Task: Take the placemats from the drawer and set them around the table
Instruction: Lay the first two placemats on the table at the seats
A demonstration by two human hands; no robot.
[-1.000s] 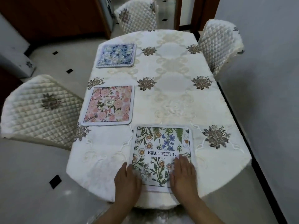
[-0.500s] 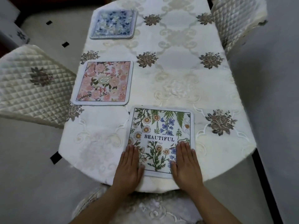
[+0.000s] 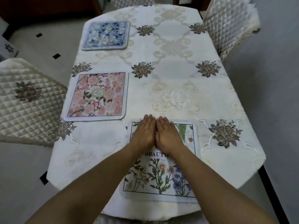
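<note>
Pressing flat on the near mat (image 3: 161,173), both hands sit side by side at its far edge, palms down, fingers straight and together, gripping nothing. Left hand (image 3: 143,135) and right hand (image 3: 169,136) touch along the thumbs. That mat, the botanical one with lettering, lies at the near end of the table (image 3: 186,88). A pink floral mat (image 3: 97,96) sits along the left side, and a blue floral mat (image 3: 106,35) further up that same side. Quilted chairs (image 3: 27,101) stand around
</note>
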